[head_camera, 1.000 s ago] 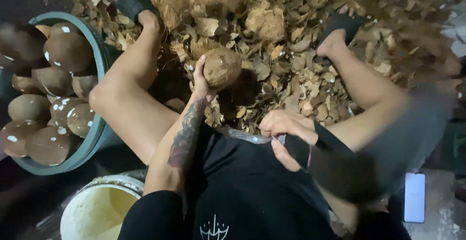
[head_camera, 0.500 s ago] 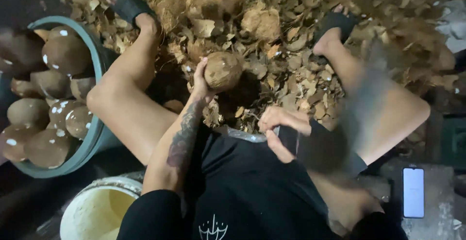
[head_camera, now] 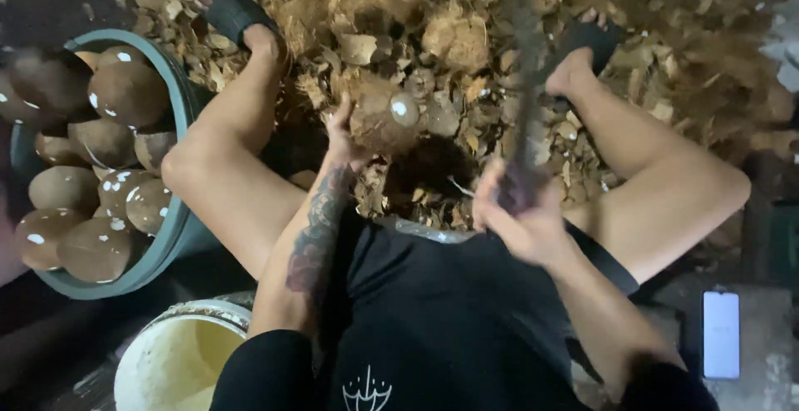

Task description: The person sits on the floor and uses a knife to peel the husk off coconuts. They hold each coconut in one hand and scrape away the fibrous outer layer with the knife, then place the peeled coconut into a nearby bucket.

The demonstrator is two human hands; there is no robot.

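A: Nearest the camera, what is shown?

B: Right hand (head_camera: 523, 221), fingers clamped round the handle of a blurred blade (head_camera: 524, 86), raised upright. Just beyond, left hand (head_camera: 343, 134) closed against the side of a husked coconut (head_camera: 384, 116), held between the knees over a bed of husk scraps (head_camera: 466, 37).

A: Which step?

B: Judged as chopping, mid-stroke. A strike calls for the blade to land well apart from the fingers (head_camera: 339, 111).

A: Farther off?

B: A grey tub (head_camera: 179, 211) of peeled coconuts (head_camera: 100, 95), left.

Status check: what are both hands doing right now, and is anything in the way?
Left hand gripping round brown coconut. Right hand gripping long dark blade, motion-blurred. Husk pile underneath; nothing between them.
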